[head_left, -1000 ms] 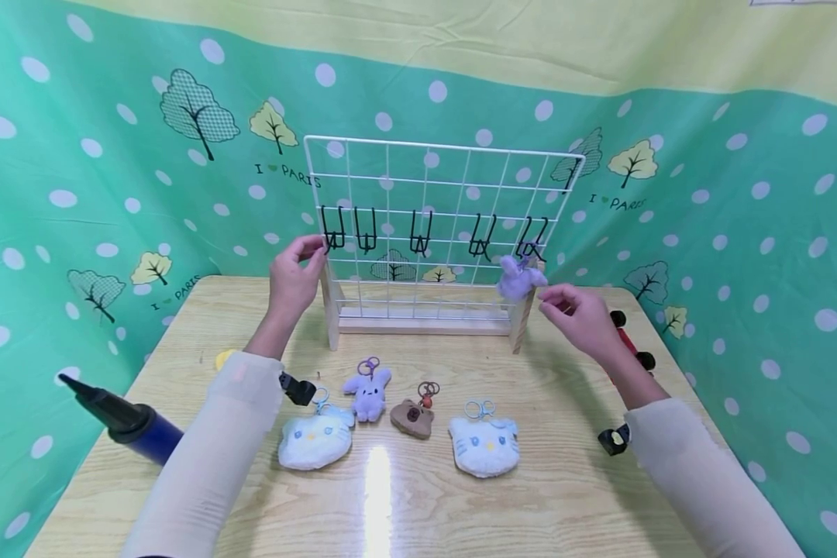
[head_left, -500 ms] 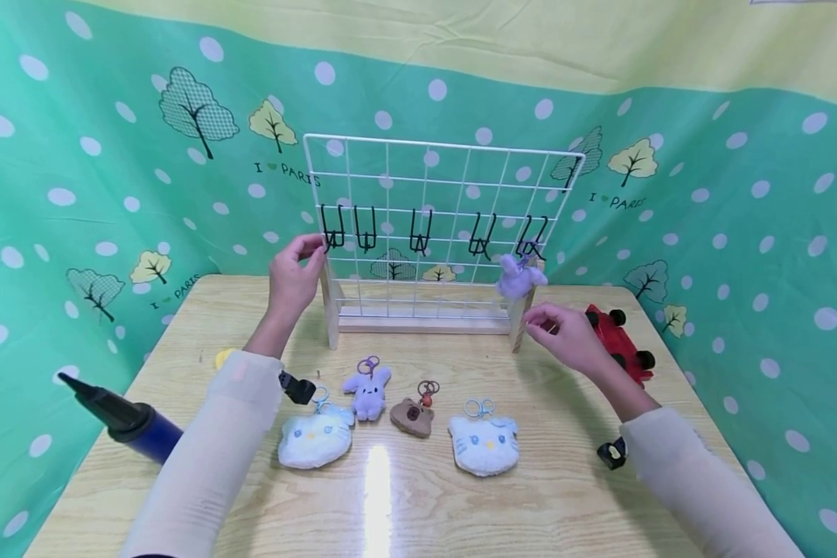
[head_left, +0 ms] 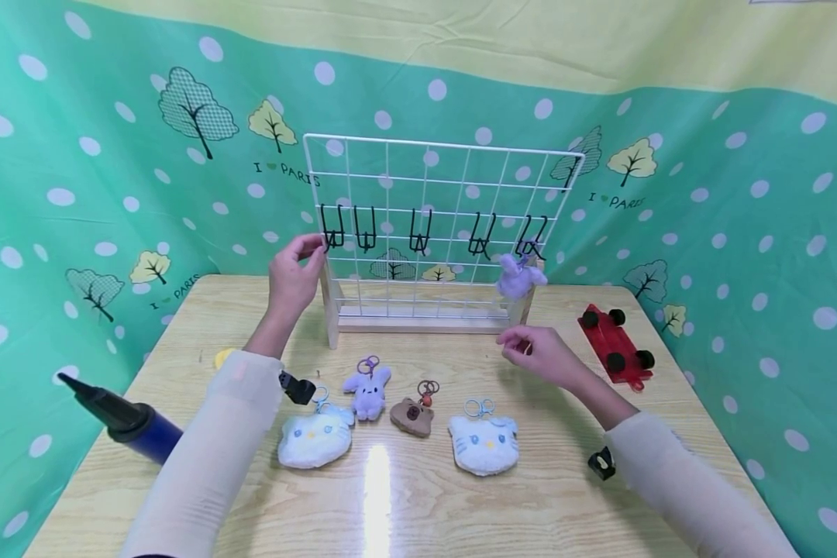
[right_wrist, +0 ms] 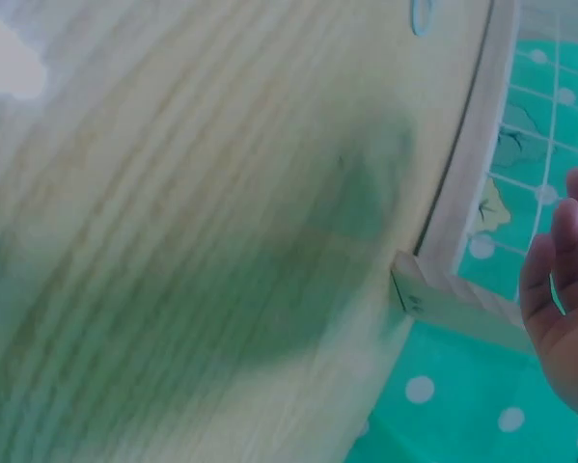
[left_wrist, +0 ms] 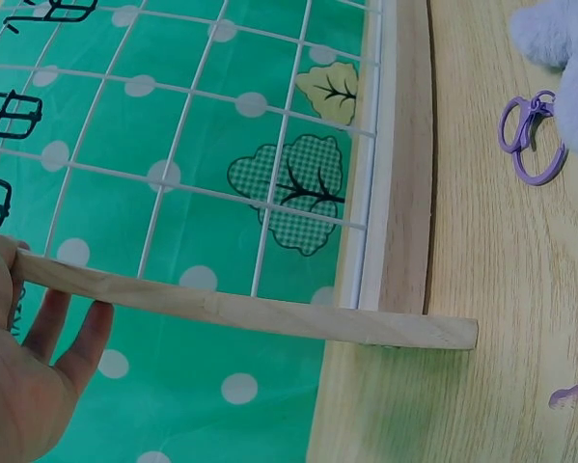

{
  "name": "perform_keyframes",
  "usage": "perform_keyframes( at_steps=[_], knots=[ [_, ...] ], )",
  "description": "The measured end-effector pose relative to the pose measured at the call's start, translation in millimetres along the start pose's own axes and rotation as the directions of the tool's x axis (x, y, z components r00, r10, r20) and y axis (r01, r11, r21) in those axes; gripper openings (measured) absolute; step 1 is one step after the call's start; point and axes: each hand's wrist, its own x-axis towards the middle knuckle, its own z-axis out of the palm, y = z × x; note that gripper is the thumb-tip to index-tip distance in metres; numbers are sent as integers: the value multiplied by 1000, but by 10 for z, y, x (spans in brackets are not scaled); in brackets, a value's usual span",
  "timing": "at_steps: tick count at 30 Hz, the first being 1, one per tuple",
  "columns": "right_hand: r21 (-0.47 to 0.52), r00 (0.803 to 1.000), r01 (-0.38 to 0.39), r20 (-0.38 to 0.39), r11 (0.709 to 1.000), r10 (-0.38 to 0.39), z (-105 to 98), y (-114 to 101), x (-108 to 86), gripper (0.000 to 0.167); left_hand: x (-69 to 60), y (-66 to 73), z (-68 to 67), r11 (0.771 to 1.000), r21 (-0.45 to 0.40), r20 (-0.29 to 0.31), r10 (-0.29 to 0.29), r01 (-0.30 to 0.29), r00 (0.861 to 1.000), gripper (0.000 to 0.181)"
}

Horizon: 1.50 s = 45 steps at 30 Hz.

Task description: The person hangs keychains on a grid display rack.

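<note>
A white wire grid rack [head_left: 441, 146] on a wooden stand carries several black hooks [head_left: 421, 232]. My left hand [head_left: 295, 275] grips the rack's left wooden post [left_wrist: 240, 311] near its upper end. From the rightmost hook hangs a purple plush bunny keychain [head_left: 519, 277]. In front of the rack's right foot hovers my right hand [head_left: 540, 355], fingers loosely bent and holding nothing. On the table lie a second purple bunny keychain [head_left: 369, 395], a brown plush animal keychain [head_left: 413, 418], and two white-blue plush cat keychains, one left [head_left: 315, 440] and one right [head_left: 484, 447].
A red toy car [head_left: 615, 345] with black wheels lies at the table's right side. On the left are a dark blue bottle with a black nozzle [head_left: 136, 422] and a yellow object [head_left: 224, 357] partly behind the sleeve. A green patterned cloth [head_left: 363, 101] encloses the back and sides.
My right hand has moved down and left, away from the hanging bunny, uncovering the red toy car. The left hand keeps its grip on the post.
</note>
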Motion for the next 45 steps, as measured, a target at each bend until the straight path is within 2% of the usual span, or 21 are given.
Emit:
perform_keyframes(
  at_steps=[5,9,12,16,19,31,39,45],
  knots=[
    [3,995,44,92,999,-44,94,-21,14,17,2,-6,-1,1000,1,-3,-1,1,1000,29],
    [3,980,78,185,997,-77,167,-36,17,19,3,-11,0,1000,0,-5,0,0,1000,28],
    [-5,960,79,270,997,-75,227,-41,13,21,4,-21,-1,1000,2,-3,0,0,1000,29],
    [-14,924,82,375,997,-71,310,-39,4,22,1,-36,-1,1000,1,2,-9,9,1000,30],
    [-17,905,87,419,996,-72,360,-43,-2,22,-1,-37,-2,1000,1,0,-15,15,1000,30],
    [-38,876,121,473,992,-89,469,-64,-21,25,1,4,8,1000,-19,-3,-10,10,1000,28],
    [-55,875,120,477,991,-80,502,-71,-17,26,-4,-11,12,1000,-25,-1,-12,12,1000,28],
    [-57,880,145,465,988,-102,509,-42,-15,17,-6,7,6,1000,-23,-5,-10,10,1000,28]
  ],
)
